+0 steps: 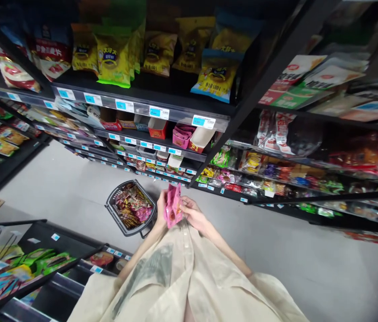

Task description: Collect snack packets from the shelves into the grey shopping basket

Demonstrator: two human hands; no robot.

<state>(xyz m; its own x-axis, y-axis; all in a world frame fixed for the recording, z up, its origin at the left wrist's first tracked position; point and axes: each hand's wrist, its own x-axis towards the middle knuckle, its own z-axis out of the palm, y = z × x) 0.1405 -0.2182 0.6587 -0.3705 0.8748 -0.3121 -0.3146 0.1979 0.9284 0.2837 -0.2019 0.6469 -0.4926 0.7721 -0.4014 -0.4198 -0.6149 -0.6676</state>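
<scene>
I hold a stack of pink snack packets in front of my chest with both hands. My left hand grips the packets from the left side, fingers curled round them. My right hand pinches them from the right. Just left of my hands, on the grey floor, stands a dark shopping basket filled with several small wrapped snacks. My cream shirt fills the bottom of the view.
Black store shelves with bagged chips, boxed sweets and blue price tags rise ahead and to the right. Another shelf unit with colourful packs stands at the lower left. Grey floor lies between them.
</scene>
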